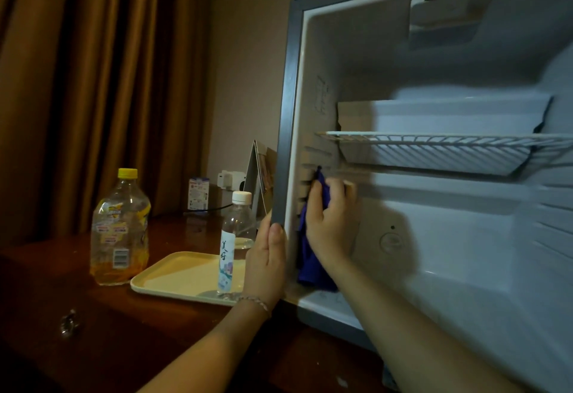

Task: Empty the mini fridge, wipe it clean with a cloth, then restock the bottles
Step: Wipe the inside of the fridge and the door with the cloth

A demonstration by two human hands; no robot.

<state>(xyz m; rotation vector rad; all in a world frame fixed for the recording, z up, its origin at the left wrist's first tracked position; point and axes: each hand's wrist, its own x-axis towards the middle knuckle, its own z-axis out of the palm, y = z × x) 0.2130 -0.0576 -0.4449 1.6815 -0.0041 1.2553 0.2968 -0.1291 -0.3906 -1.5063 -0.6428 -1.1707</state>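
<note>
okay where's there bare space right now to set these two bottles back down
Inside the mini fridge, the wire shelf and the floor right of the right hand look bare. The tray is free left of the water bottle. The fridge's left wall is crowded by both hands and the blue cloth.

Brown curtain (93,82) hangs in folds at left, behind a dark wood counter (77,330). Plain beige wall (242,66) to its right. On counter: pale yellow tray (183,278), shallow rim, near the front edge. Further back, small white/blue carton (198,193) upright by the wall, print too blurred to read. Just beside it a white wall socket (229,179) w/ plug inserted; dark cable (210,209) runs left along the countertop. Folded card stand (259,175) upright, right of the socket. Small shiny metal item (68,322) at counter front, can't tell what.
</note>
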